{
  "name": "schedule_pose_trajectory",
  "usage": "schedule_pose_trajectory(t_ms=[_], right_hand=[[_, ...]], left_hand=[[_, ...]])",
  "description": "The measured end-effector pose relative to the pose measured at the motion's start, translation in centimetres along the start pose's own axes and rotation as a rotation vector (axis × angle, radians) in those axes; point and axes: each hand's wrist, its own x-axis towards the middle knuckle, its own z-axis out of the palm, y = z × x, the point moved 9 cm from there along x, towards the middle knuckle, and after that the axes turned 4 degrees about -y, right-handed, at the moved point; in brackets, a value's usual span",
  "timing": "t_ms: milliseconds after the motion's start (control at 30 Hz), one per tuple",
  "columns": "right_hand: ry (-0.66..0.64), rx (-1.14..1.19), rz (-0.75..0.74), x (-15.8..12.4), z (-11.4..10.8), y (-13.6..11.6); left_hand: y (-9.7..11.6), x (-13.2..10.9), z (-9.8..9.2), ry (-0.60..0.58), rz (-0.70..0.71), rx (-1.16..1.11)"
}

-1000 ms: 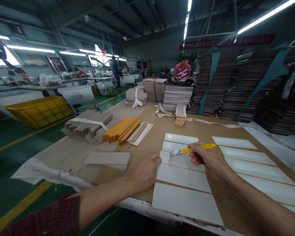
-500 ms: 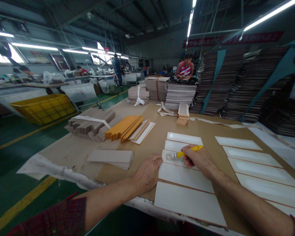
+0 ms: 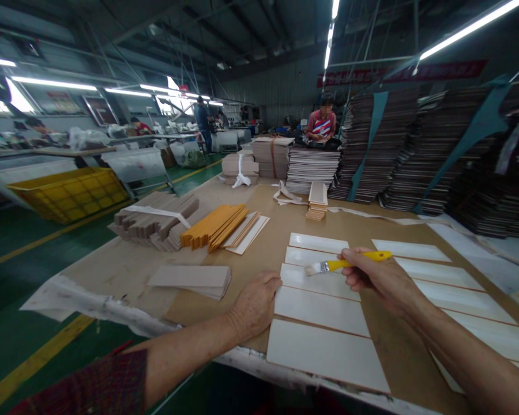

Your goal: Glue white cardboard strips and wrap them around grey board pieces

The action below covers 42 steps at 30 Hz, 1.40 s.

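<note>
My right hand [image 3: 372, 274] grips a paintbrush [image 3: 337, 264] by its yellow handle. The pale bristles rest on the third white panel [image 3: 294, 275] of a column, which looks wet and glossy. At that panel's left edge my left hand [image 3: 256, 300] is closed, thumb and fingers pressed against the end; its fingertips are partly hidden. Nearer to me lie two duller white panels, the middle one [image 3: 320, 308] and the front one [image 3: 324, 353]. A second column of glossy white panels [image 3: 441, 275] stretches to the right, partly behind my right forearm.
To the left sit a grey board stack [image 3: 194, 276], a strapped grey bundle [image 3: 153, 219] and orange-edged strips [image 3: 214, 225]. A small panel stack [image 3: 317, 202] stands farther back. Tall dark stacks [image 3: 380, 155] line the back right. A person [image 3: 321, 125] sits behind the stacks.
My right hand has moved the paintbrush rightward along the third panel, its handle now tilted flatter. My left hand keeps its place at the panel's edge. The view has shifted slightly.
</note>
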Motion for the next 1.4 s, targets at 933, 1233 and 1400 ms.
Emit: schedule_pose_trajectory(t_ms=[933, 1233, 1400], right_hand=[[-0.124, 0.092, 0.008, 0.7, 1.8, 0.8], [-0.154, 0.056, -0.007, 1.3, 2.9, 1.1], [-0.164, 0.016, -0.015, 1.9, 4.3, 1.2]], left_hand=[[-0.4, -0.1, 0.5, -0.012, -0.014, 0.019], [-0.2, -0.1, 0.4, -0.005, -0.002, 0.016], [-0.4, -0.2, 0.6, 0.002, 0.000, 0.020]])
